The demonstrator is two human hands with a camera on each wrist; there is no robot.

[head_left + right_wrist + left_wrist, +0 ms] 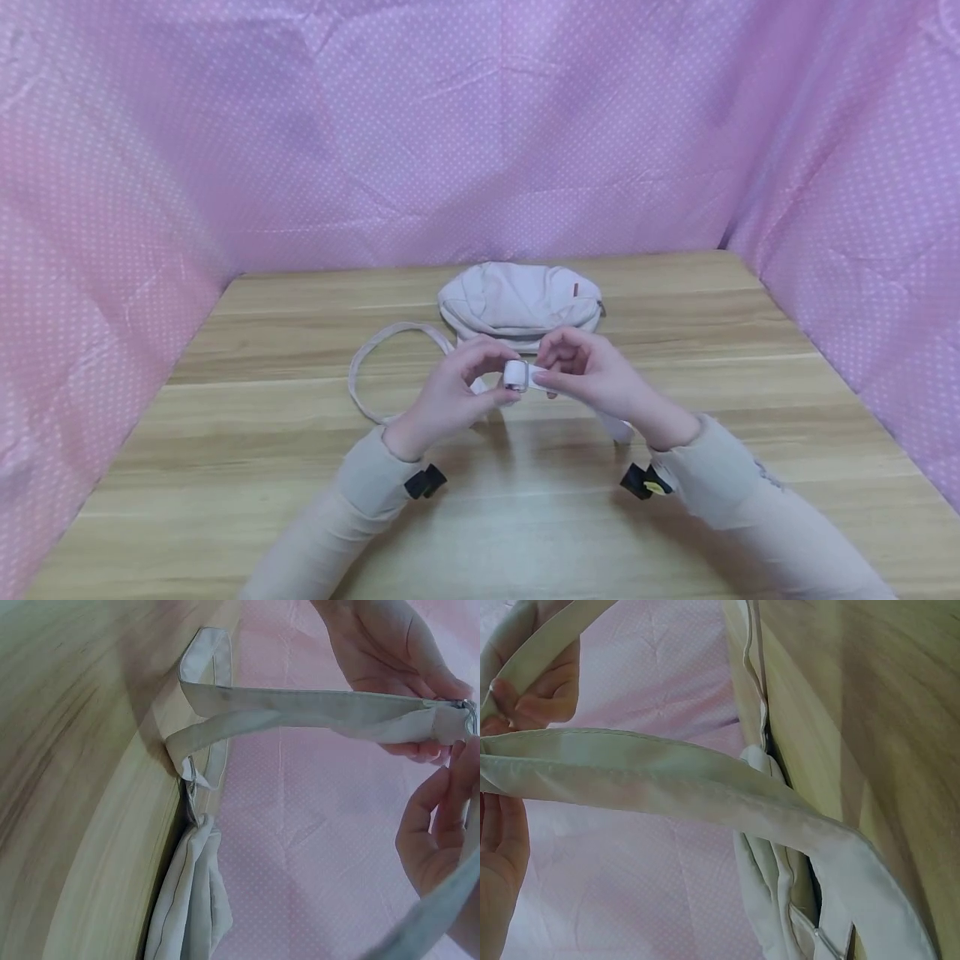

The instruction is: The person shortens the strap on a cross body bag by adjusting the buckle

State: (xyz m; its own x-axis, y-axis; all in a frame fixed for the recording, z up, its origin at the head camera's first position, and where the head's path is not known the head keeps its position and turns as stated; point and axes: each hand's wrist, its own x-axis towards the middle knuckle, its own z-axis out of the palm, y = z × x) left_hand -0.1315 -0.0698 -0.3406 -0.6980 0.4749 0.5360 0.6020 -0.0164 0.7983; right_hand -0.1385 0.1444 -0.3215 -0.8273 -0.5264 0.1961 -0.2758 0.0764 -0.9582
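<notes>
The wooden table (480,525) carries a pale bag (517,296) at twelve o'clock, its strap (300,706) curving out toward nine o'clock. The left hand (453,392), its grip slightly parted, holds the strap's folded loop (514,375); the right hand's (600,379) grip pinches the strap at three o'clock of the metal buckle (527,375).
</notes>
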